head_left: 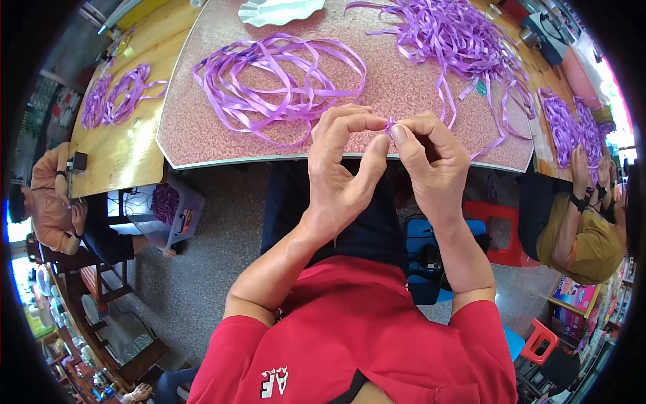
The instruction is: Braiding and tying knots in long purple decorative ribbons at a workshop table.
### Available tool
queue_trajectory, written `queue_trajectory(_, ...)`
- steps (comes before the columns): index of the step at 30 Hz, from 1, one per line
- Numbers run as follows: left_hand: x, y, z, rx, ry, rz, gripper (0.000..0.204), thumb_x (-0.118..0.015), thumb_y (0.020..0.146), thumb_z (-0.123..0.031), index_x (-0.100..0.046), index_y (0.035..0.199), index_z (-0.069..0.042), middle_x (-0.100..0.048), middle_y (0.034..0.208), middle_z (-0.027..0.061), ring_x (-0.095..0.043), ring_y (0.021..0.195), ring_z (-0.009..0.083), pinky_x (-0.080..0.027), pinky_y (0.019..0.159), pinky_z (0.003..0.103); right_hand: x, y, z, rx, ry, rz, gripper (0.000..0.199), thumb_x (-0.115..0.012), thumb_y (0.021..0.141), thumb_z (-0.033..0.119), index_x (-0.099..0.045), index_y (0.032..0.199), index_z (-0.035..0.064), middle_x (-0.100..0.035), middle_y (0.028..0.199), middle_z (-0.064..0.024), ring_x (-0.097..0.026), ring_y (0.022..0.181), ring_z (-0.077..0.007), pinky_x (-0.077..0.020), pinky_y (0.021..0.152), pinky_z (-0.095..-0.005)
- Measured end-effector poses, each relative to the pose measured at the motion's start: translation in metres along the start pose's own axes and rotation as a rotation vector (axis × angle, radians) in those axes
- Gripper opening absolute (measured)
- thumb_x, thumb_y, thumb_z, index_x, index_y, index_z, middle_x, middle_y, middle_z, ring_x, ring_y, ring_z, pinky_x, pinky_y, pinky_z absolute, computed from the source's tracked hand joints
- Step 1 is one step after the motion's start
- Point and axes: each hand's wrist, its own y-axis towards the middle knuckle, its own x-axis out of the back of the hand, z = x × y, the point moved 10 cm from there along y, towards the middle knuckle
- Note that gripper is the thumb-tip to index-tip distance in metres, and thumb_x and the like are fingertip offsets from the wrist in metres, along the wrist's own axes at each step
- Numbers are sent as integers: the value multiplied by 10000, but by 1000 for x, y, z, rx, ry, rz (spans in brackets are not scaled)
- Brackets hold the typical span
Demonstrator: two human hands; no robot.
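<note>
My left hand [345, 158] and my right hand [436, 158] meet at the near edge of the pink speckled table [397, 87]. A small bunched piece of purple ribbon [389, 125] is caught between their fingertips. The right thumb and index finger pinch it; the left index fingertip presses on it, with the left thumb just below. Just beyond my left hand lies a loose coil of purple ribbon [289, 87]. Farther off to the right is a big tangled heap of purple ribbons [451, 37], with loose strands trailing toward the table's near edge.
A white dish [279, 10] sits at the far edge. More ribbon bundles [128, 94] lie on the wooden table to the left, where one person [54, 202] sits. Another person [585, 229] handles ribbons at right. A red stool [501, 236] and a plastic bin [178, 212] stand below.
</note>
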Motion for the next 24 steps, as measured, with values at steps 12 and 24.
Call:
queue_trajectory(12,-6,9,12,124,120,195,93,-672,787,-60,-603,844,-37,-635,851,71,-620,876,233,-428,865,346,-11,7,4,57,-262,195,61,-624,921,33,-635,888,-16,-564,795,15,-457,684,-29,-358,586,-206)
queue_trajectory(24,1,1,43,396,-297,178,120,-608,808,-93,-598,880,2,-616,848,35,-545,859,99,-445,818,281,-22,12,29,182,-380,266,128,-687,819,-38,-664,941,-10,-605,820,-40,-610,738,-99,-485,612,-258)
